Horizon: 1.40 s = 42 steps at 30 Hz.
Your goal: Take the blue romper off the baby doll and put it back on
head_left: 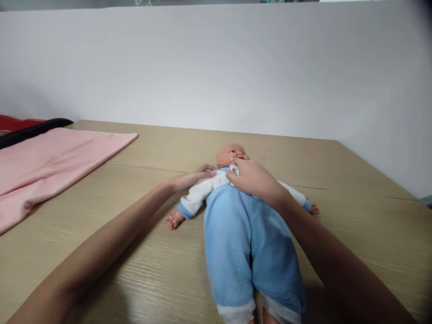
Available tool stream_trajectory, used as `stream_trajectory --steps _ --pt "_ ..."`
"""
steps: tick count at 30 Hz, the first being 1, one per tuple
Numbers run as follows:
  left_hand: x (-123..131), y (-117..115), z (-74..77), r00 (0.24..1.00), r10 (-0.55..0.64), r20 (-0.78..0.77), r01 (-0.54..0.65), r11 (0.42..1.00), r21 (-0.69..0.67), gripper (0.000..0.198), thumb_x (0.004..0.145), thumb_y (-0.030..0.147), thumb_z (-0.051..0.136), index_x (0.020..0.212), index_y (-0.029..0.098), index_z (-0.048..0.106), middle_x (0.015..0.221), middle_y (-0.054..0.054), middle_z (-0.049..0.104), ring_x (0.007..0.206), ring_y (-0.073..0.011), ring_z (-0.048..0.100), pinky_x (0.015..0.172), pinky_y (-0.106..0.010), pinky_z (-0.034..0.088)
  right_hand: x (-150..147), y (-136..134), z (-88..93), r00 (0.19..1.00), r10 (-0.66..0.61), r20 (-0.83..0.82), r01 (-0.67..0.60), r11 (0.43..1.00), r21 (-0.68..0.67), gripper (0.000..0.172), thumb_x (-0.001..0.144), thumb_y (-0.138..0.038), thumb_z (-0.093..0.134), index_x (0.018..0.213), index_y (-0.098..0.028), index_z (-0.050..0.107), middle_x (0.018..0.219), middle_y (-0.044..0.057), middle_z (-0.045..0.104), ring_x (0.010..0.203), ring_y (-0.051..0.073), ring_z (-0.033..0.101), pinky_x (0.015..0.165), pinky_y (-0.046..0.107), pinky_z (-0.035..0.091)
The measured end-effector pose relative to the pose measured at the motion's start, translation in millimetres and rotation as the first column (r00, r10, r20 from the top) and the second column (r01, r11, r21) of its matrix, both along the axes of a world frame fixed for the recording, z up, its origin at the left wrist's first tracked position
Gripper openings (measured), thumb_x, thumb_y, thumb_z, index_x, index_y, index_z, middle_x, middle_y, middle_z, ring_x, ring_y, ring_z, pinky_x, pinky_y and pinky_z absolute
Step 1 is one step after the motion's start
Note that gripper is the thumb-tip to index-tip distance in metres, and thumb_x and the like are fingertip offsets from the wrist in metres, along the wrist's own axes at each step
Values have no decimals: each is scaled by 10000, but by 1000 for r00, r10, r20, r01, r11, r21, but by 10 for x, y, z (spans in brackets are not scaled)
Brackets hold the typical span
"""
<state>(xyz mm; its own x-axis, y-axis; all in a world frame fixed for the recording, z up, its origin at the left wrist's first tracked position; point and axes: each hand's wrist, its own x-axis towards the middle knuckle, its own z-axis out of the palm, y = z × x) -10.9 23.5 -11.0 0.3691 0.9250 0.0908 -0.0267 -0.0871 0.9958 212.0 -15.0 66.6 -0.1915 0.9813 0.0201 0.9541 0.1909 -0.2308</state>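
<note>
A baby doll (232, 245) lies on its back on the wooden table, its head away from me and its legs toward me. It wears a fuzzy outfit with a white top and light blue trousers, and its arms are spread to both sides. My left hand (193, 178) is closed around the doll's shoulder on the left, thumb on the white sleeve. At the chest, just below the chin, my right hand (256, 179) pinches the front of the outfit near a small white printed patch (234, 169). The right hand covers much of the doll's chest.
A pink cloth (64, 162) lies spread on the left side of the wooden table (151, 270). Behind it are a black curved edge (40, 128) and something red (18, 122). A white partition (209, 67) stands along the far side.
</note>
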Motion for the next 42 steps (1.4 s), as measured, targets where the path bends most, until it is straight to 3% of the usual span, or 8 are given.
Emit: stream_trajectory --steps 5,16,22,27,30,34,37,42 --pt "-320 72 262 872 -202 -446 170 979 -111 607 609 342 1057 1147 230 800 823 -10 768 728 -247 708 671 -299 483 38 -17 43 999 -5 36 5 1000 -15 221 990 -278 620 1094 -130 746 1176 258 795 1017 393 745 736 395 443" --pt "-348 93 158 757 -238 -608 295 955 -5 612 768 558 907 1285 270 751 1041 -57 814 950 -296 736 771 -310 501 263 -101 18 987 138 -82 -140 990 -23 489 1064 -525 578 1415 -220 727 1379 177 778 1200 405 729 894 413 520" --pt "-353 105 230 602 -314 -734 449 893 -14 685 926 678 697 1464 262 608 1390 -71 737 1244 -312 686 1027 -376 524 1003 -314 -146 919 129 -372 -160 986 -54 547 1027 -739 543 1104 -251 778 1119 76 829 1009 324 749 845 387 548" --pt "-307 -16 403 488 -52 -871 468 858 211 566 980 575 630 1427 227 636 1485 -147 650 1454 -379 495 1229 -529 406 1647 -658 -562 920 210 -331 -139 964 225 363 1034 -592 621 1108 -262 750 1082 85 805 1012 322 739 937 457 556" --pt "-99 -225 549 608 106 -787 458 763 456 394 1057 399 524 1390 220 638 1500 -137 622 1473 -328 462 1272 -516 378 1971 -851 -851 954 240 -181 -139 886 443 270 1040 -470 640 1229 -295 722 1245 108 771 1191 359 700 1074 533 517" --pt "525 -461 713 718 149 -680 469 619 630 323 1109 378 499 1355 234 650 1476 -110 650 1450 -300 502 1269 -474 394 2378 -912 -1118 972 161 -171 -64 882 467 575 977 -536 710 1493 -318 580 1475 149 670 1387 424 611 1184 623 458" --pt "1094 -430 700 631 209 -747 547 562 620 347 1109 429 540 1300 185 698 1391 -129 713 1355 -335 583 1212 -513 408 2546 -876 -1185 964 99 -245 -12 943 332 692 932 -616 728 1521 -295 557 1513 170 653 1395 457 606 1166 654 480" --pt "1621 -160 442 423 159 -892 679 596 428 415 1030 526 678 1204 154 735 1240 -156 793 1205 -369 678 984 -465 488 2493 -918 -1159 917 71 -392 19 975 221 409 968 -566 709 1264 -284 702 1256 123 777 1147 382 735 1027 575 586"
